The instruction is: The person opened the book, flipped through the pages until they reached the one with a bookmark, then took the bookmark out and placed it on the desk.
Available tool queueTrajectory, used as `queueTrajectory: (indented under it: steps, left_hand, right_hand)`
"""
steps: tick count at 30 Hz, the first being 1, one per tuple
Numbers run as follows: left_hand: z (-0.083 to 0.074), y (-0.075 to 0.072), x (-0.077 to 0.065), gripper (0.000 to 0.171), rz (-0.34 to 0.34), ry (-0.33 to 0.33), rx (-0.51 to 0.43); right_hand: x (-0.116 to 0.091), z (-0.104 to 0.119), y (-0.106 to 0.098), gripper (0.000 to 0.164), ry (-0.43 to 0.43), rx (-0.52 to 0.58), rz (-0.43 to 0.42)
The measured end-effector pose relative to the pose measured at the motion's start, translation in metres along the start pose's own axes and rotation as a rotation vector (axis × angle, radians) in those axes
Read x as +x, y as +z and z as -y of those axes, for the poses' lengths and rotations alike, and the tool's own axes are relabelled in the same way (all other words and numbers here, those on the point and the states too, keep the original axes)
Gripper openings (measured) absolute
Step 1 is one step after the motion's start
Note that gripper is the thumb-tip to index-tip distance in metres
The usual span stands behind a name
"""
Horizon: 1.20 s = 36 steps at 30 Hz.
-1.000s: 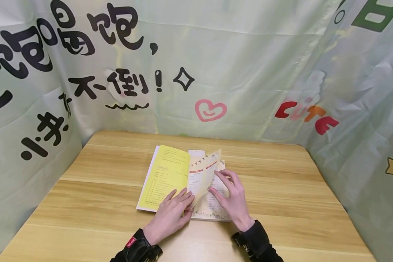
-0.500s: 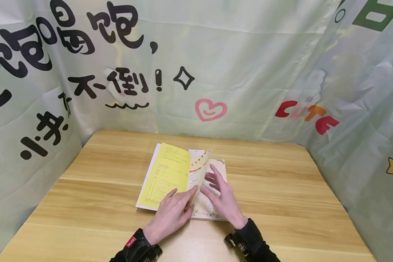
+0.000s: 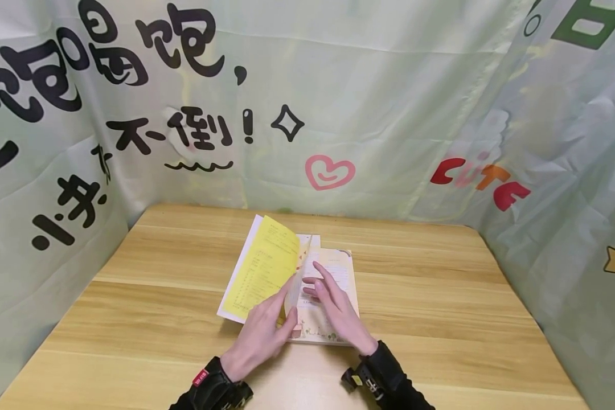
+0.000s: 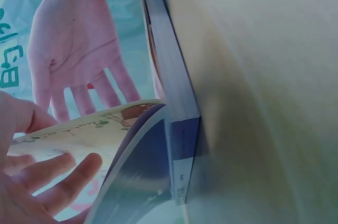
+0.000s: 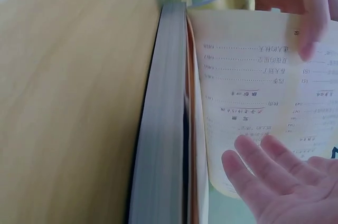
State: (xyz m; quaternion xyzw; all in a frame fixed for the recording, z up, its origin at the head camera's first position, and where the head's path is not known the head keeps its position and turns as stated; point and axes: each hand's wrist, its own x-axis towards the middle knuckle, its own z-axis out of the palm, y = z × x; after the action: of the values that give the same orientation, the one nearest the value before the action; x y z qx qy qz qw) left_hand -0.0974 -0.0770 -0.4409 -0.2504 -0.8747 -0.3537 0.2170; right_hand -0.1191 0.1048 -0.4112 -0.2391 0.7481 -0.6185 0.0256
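An open book (image 3: 338, 267) lies on the table, its cover and a yellow page (image 3: 266, 270) tilted up at the left. My left hand (image 3: 261, 336) pinches the turning leaves near the spine, thumb on one side and fingers on the other. In the right wrist view that thumb lies on a printed contents page (image 5: 248, 76). My right hand (image 3: 340, 313) hovers over the right-hand page, fingers spread and fairly straight, holding nothing. The left wrist view shows its palm (image 4: 76, 39) beyond the raised leaf (image 4: 79, 137). The thick page block (image 4: 171, 60) rests on the table.
A white strip (image 3: 315, 241) sticks out past the book's far edge. The wooden table (image 3: 441, 296) extends around the book. Behind and beside it hangs a pale green printed cloth (image 3: 389, 114). Both wrists carry black straps with small devices (image 3: 369, 378).
The right hand has let go of the leaf and shifted left. That leaf has swung upright toward the left, the left hand now gripping it. The cover and yellow page have lifted.
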Motion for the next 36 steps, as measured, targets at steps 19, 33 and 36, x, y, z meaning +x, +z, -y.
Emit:
queueTrajectory:
  steps: [19, 33, 36]
  left_hand:
    - [0.004, -0.023, 0.009, 0.073, -0.188, -0.072, -0.169]
    - [0.026, -0.046, 0.016, 0.067, -0.192, -0.240, -0.216]
    - [0.032, -0.050, 0.017, 0.069, -0.169, -0.280, -0.172]
  right_hand:
    - [0.002, -0.037, 0.014, 0.049, -0.062, -0.270, 0.096]
    - [-0.004, -0.037, 0.013, 0.054, -0.105, -0.541, 0.286]
    - [-0.004, -0.036, 0.013, 0.054, -0.111, -0.580, 0.319]
